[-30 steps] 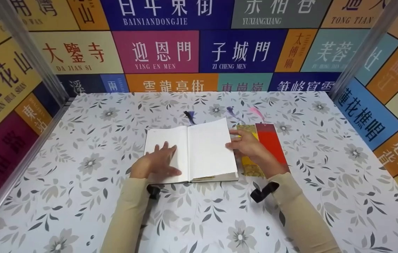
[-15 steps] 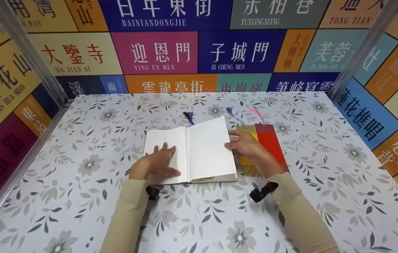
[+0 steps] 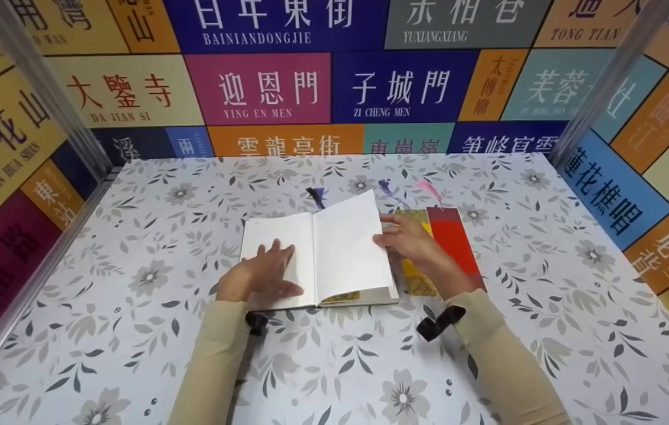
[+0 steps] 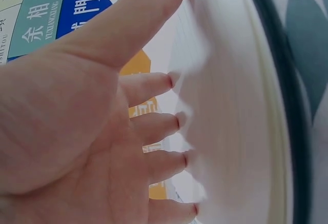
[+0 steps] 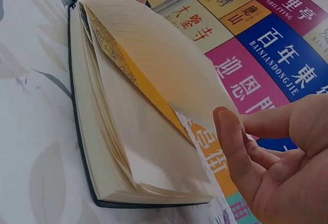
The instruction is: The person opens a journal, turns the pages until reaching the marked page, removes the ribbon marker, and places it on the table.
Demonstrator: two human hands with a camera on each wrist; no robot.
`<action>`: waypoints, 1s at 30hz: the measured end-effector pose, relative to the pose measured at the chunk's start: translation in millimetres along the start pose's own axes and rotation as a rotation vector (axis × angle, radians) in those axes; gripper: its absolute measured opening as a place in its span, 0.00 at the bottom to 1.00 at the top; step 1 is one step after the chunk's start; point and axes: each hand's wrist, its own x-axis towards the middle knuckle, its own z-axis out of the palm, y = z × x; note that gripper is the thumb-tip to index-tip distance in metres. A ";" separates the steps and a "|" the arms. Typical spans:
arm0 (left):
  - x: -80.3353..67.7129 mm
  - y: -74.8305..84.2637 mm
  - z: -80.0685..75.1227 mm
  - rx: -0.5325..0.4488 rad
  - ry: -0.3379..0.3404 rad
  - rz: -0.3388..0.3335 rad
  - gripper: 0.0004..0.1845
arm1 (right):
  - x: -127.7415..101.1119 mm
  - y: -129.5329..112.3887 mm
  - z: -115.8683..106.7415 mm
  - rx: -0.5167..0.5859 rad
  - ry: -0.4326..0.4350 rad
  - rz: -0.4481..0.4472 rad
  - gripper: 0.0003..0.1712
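Note:
An open notebook (image 3: pixel 280 233) with white pages and a dark cover lies on the table. My left hand (image 3: pixel 261 271) rests on its left page, fingers spread and fairly straight. At the outer edge of the right-hand page (image 3: pixel 343 251), my right hand (image 3: pixel 411 239) pinches the sheet between thumb and fingers and holds it raised. Under that lifted sheet, a yellow and gold patterned bookmark (image 5: pixel 146 88) lies inside the notebook, partly hidden. A black and purple tassel (image 3: pixel 315 196) sticks out past the notebook's top edge.
Right of the notebook lie a yellow and gold bookmark (image 3: pixel 420 286) and a red bookmark (image 3: pixel 455 242), the former partly behind my right hand. Purple (image 3: pixel 387 188) and pink (image 3: pixel 429 190) tassels lie above them. Sign-printed panels (image 3: pixel 258 88) wall the flower-patterned table (image 3: pixel 151 354).
My right hand has lifted the right page higher and slightly leftward, showing more of the patterned bookmark beneath. My left hand stays on the left page.

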 end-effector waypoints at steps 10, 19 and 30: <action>-6.6 -6.7 -4.8 -0.042 0.033 0.015 0.48 | -4.6 -11.3 12.1 0.024 0.038 -0.047 0.32; -13.6 -15.3 -13.5 -0.092 0.125 0.046 0.31 | -10.3 -29.4 27.4 0.070 0.017 -0.101 0.28; -17.2 -22.7 -22.8 -0.136 0.244 0.115 0.28 | -3.1 -44.4 58.6 0.129 -0.012 -0.137 0.24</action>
